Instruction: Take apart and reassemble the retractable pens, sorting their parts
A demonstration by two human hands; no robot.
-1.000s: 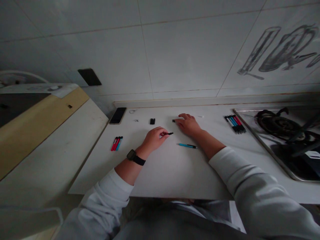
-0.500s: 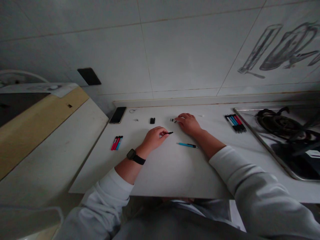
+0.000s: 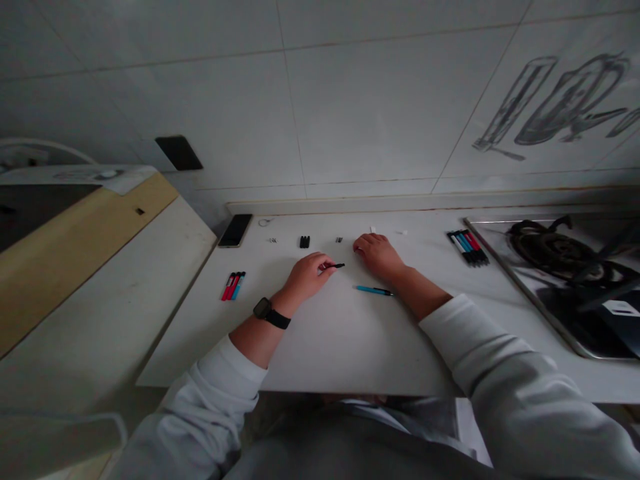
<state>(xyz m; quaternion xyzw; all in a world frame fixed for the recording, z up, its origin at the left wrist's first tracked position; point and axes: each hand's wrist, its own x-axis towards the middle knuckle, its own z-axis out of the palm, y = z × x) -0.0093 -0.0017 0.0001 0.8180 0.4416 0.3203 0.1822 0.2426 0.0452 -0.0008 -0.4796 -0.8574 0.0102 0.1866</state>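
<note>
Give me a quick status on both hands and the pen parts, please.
Left hand pinching black pen part, tip pointing right. Right hand curled on counter near small black pieces, grasp unclear. Blue pen lying loose near right wrist.

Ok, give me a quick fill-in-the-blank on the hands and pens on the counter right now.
1. The left hand pinches a thin ____ pen part.
2. The pen lying alone beside the right hand is ____.
3. The watch sits on the ____ wrist.
Missing words: black; blue; left.
</note>
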